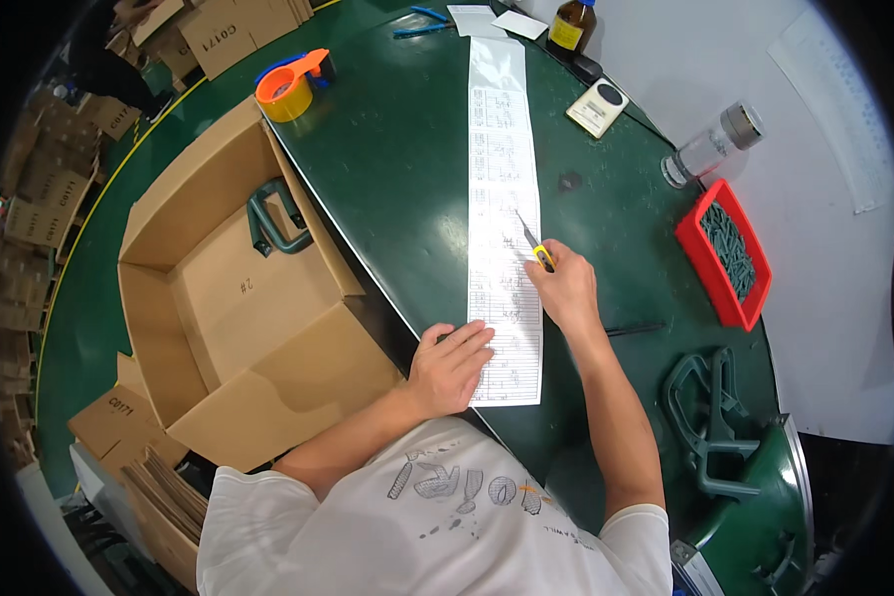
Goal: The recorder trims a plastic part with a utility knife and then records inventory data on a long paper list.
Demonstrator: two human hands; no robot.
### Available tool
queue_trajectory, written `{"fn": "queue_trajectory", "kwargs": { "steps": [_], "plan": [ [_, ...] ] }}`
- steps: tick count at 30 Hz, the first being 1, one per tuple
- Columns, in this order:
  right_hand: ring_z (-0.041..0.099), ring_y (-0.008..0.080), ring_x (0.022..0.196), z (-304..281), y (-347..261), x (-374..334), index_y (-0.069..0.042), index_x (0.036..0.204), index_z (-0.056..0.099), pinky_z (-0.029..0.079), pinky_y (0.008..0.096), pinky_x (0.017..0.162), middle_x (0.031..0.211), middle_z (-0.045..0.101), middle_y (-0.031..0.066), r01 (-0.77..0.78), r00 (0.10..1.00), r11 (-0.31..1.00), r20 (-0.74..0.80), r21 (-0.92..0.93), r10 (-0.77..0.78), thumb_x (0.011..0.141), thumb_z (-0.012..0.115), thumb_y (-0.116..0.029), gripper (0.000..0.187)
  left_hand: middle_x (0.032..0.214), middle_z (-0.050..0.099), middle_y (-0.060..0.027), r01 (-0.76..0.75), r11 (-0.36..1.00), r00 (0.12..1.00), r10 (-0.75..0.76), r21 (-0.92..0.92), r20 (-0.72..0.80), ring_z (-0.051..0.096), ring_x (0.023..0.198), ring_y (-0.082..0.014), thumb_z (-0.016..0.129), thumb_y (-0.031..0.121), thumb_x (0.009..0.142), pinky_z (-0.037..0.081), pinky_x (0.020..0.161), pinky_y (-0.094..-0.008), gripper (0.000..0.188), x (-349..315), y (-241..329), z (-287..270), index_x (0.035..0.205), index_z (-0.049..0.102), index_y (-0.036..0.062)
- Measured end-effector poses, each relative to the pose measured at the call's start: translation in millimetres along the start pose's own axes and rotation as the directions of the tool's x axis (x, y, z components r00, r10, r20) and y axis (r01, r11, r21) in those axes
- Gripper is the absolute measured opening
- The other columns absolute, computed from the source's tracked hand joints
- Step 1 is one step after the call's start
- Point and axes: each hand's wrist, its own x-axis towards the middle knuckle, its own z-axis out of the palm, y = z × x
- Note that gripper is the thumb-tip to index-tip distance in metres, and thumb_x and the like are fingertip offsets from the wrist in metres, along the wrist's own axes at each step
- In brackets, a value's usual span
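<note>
A long white printed sheet [504, 149] with rows of marks lies lengthwise on the green table. My left hand [449, 370] rests on its lower left part, fingers stretched out and holding nothing. Closed in my right hand [566, 290] is a yellow and black utility knife [538, 248]. Its thin tip points away from me over the middle of the sheet. Whether the tip touches the paper, I cannot tell.
To the left stands an open carton [204, 298] with a dark green plastic part [293, 238] inside. An orange tape dispenser [288, 91], a red bin [748, 308] of green pieces, a clear bottle [710, 149] and green frames [710, 417] sit on the table. Another person [119, 70] stands far left.
</note>
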Motion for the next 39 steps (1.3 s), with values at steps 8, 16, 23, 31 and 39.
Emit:
{"fn": "queue_trajectory", "kwargs": {
  "steps": [8, 16, 23, 31, 39],
  "plan": [
    [0.064, 0.0434, 0.09, 12.4, -20.2, 50.1, -0.001, 0.106, 0.064, 0.051, 0.0481, 0.079, 0.091, 0.067, 0.0238, -0.04, 0.999, 0.996, -0.028, -0.075, 0.038, 0.079, 0.067, -0.022, 0.035, 0.118, 0.066, -0.0143, -0.001, 1.0, 0.999, 0.0, -0.031, -0.038, 0.06, 0.115, -0.0278, 0.059, 0.001, 0.069, 0.039, 0.092, -0.0431, 0.029, 1.8, 0.1, -2.7, 0.097, 0.067, 0.0016],
    [0.052, 0.0066, 0.057, -8.8, -20.8, 43.7, 0.002, 0.093, 0.067, 0.037, 0.0241, 0.049, 0.076, 0.066, 0.0042, -0.334, 0.92, 0.751, 0.371, 0.57, 0.127, 0.088, 0.067, -0.016, 0.019, 0.114, 0.066, -0.0134, -0.024, 1.0, 0.997, 0.024, -0.008, -0.073, 0.061, 0.111, -0.0256, 0.063, 0.002, 0.068, 0.041, 0.089, -0.042, 0.028, 2.4, 1.2, -2.4, 0.096, 0.067, 0.0003],
    [0.054, 0.0071, 0.061, -39.9, -12.0, 3.5, 0.003, 0.099, 0.064, 0.04, 0.0252, 0.052, 0.079, 0.066, 0.0046, -0.402, 0.868, 0.69, 0.49, 0.602, 0.079, 0.089, 0.066, -0.007, 0.015, 0.095, 0.06, -0.0124, 0.059, 0.997, 0.939, -0.076, -0.059, -0.335, 0.055, 0.089, -0.0322, 0.068, -0.002, 0.064, 0.039, 0.082, -0.0423, 0.034, -10.7, 2.1, 12.4, 0.097, 0.06, 0.0025],
    [0.054, 0.01, 0.066, -26.5, 27.1, -59.1, 0.006, 0.088, 0.065, 0.046, 0.029, 0.061, 0.075, 0.065, 0.0053, -0.346, 0.922, 0.74, 0.357, 0.576, 0.153, 0.086, 0.069, -0.011, 0.018, 0.108, 0.061, -0.0116, -0.002, 1.0, 0.897, 0.006, 0.009, -0.442, 0.053, 0.101, -0.0313, 0.057, -0.011, 0.063, 0.039, 0.088, -0.0425, 0.044, -21.8, -1.1, 23.8, 0.104, 0.053, 0.0045],
    [0.058, 0.0199, 0.061, -35.6, 35.4, -81.3, 0.004, 0.091, 0.067, 0.047, 0.0357, 0.061, 0.069, 0.064, 0.013, -0.22, 0.929, 0.961, 0.335, 0.166, 0.155, 0.082, 0.072, -0.023, 0.029, 0.099, 0.068, -0.0081, -0.222, 0.974, 0.946, 0.205, -0.039, -0.249, 0.061, 0.095, -0.0263, 0.063, -0.001, 0.068, 0.044, 0.08, -0.0397, 0.026, -16.3, -0.7, 11.1, 0.094, 0.067, 0.0025]
  ]
}}
